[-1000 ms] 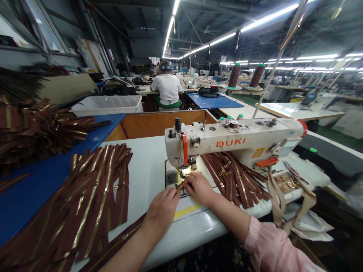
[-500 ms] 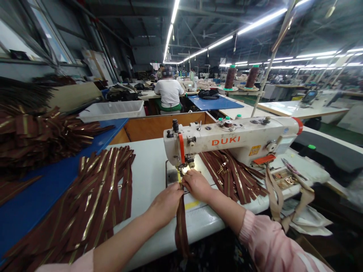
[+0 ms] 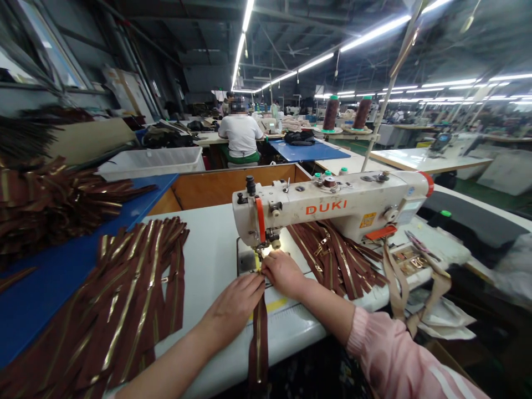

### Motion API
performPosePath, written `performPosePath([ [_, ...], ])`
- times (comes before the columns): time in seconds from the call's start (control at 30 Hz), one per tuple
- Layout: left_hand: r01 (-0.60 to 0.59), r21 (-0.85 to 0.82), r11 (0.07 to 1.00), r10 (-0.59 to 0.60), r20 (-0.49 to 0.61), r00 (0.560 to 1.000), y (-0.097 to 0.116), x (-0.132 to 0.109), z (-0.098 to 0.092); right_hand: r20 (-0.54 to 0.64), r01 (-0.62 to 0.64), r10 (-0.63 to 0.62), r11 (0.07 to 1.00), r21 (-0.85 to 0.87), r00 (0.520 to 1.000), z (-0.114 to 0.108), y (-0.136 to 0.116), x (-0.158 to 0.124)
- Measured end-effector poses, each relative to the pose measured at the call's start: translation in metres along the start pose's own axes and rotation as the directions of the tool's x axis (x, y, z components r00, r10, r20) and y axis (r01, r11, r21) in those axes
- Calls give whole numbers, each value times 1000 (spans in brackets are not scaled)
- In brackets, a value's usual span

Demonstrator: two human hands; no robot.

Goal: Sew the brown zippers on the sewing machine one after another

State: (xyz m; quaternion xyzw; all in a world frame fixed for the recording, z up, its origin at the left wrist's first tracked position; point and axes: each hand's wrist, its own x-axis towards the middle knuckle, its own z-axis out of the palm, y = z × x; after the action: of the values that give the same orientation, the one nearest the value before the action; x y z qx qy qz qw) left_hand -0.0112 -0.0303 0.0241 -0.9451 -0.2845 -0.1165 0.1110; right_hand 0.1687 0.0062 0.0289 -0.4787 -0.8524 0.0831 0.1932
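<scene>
A left hand [image 3: 235, 303] and a right hand [image 3: 285, 274] pinched the far end of a long brown fabric zipper strip [image 3: 260, 338] with gold-coloured teeth, just before the needle of a white metal sewing machine [image 3: 353, 195] with orange lettering. The strip's near end ran past the pale, smooth tabletop's [image 3: 211, 238] edge. The step appeared to be positioning for stitching; the next move seemingly called for a straight feed, fingertips clear.

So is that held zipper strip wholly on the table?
No, partly off: the zipper strip runs from the left hand past the front edge of the sewing table.
</scene>
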Motion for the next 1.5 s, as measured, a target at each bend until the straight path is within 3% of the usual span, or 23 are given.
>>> performPosePath([
  [0.2, -89, 9, 996, 88, 60, 994, -11, -2, 8, 8, -37, 37, 999, 16, 999, 1, 0, 0],
  [0.43, -45, -7, 999, 46, 92, 995, -8, -5, 11, 19, -127, 126, 988, 85, 992, 2, -2, 2],
  [0.53, -45, -2, 999, 45, 49, 998, -6, -6, 12, -50, -132, 141, 979, 152, 989, 6, 3, -2],
  [0.63, -39, 7, 999, 39, 6, 999, -6, -5, 16, -113, -41, 66, 977, 207, 991, 7, 7, -14],
  [0.73, -31, 49, 998, 32, -17, 999, -7, -4, 21, -112, 96, -75, 977, 191, 991, 5, 9, -28],
  [0.87, 5, 38, 999, -3, -41, 999, -9, 0, 25, -115, 176, -159, 971, 161, 981, 0, 8, -38],
  [1.03, 73, -42, 996, -75, -37, 997, -11, 2, 27, -106, 208, -197, 973, 98, 975, -2, 6, -39],
  [1.5, 153, -62, 986, -155, -16, 988, -16, 13, 30, -56, 219, -227, 967, -128, 972, -1, 3, -32],
])
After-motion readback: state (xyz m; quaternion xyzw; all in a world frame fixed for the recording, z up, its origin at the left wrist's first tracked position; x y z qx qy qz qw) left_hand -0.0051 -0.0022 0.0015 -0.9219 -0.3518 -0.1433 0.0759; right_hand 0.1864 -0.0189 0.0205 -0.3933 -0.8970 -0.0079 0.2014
